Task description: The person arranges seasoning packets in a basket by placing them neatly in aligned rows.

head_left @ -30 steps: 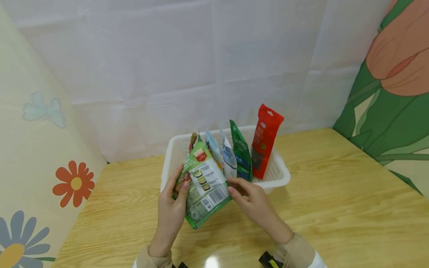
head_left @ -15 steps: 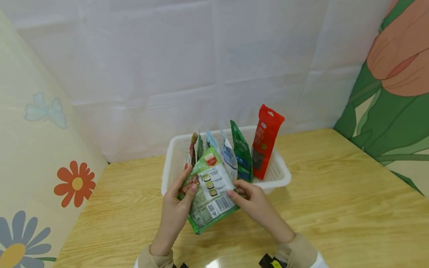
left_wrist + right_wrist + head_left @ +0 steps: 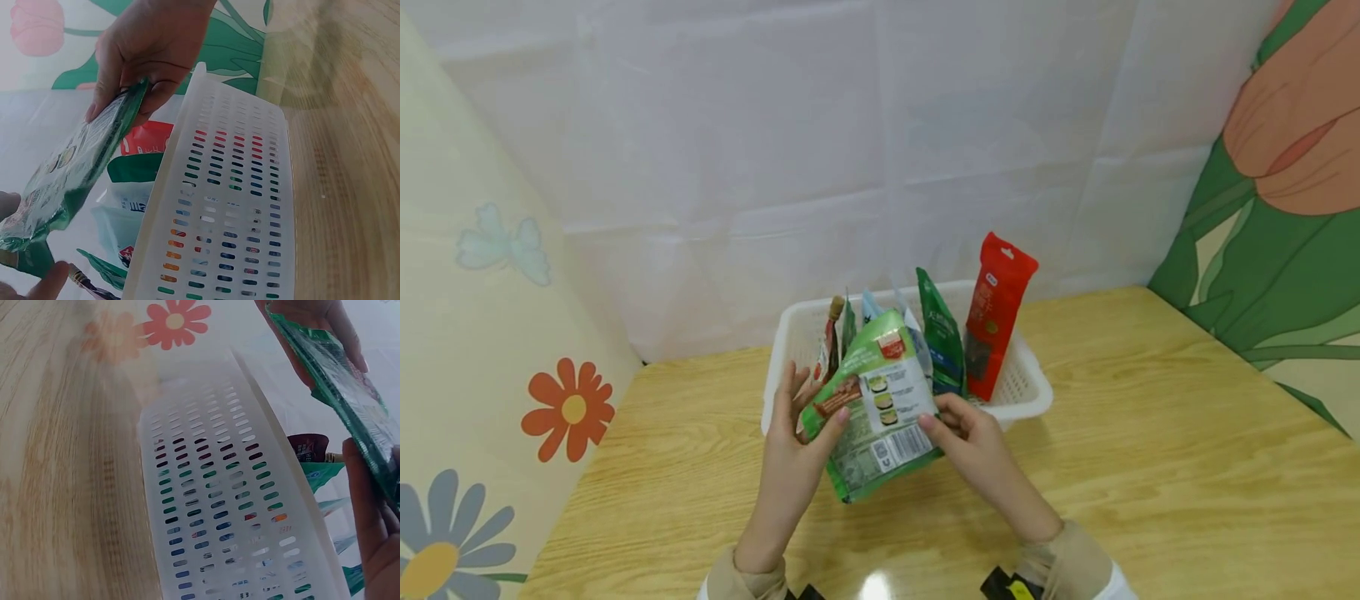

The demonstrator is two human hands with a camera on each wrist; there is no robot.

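Note:
A green food pouch (image 3: 880, 408), its printed back with a barcode facing up, is held in both hands over the front rim of a white basket (image 3: 1026, 396). My left hand (image 3: 797, 454) holds its left side, thumb on the printed face; some fingers stand off beyond the edge. With thumb and fingers my right hand (image 3: 977, 446) pinches the lower right edge, also plain in the left wrist view, where that hand (image 3: 153, 50) grips a green corner. Behind the pouch, a red packet (image 3: 997, 312) and a dark green pouch (image 3: 942, 333) stand in the basket.
Also in the basket are a narrow dark red packet (image 3: 831, 346) with a brown top and pale blue pouches (image 3: 871, 307), partly hidden. The basket stands on a wood-grain table (image 3: 1150, 433). A white sheet (image 3: 850, 167) hangs behind it.
Both hands have shifted the green pouch a little to the right, and over the last half second slightly up. The left fingers have spread away from its edge. The basket and other packets stay put.

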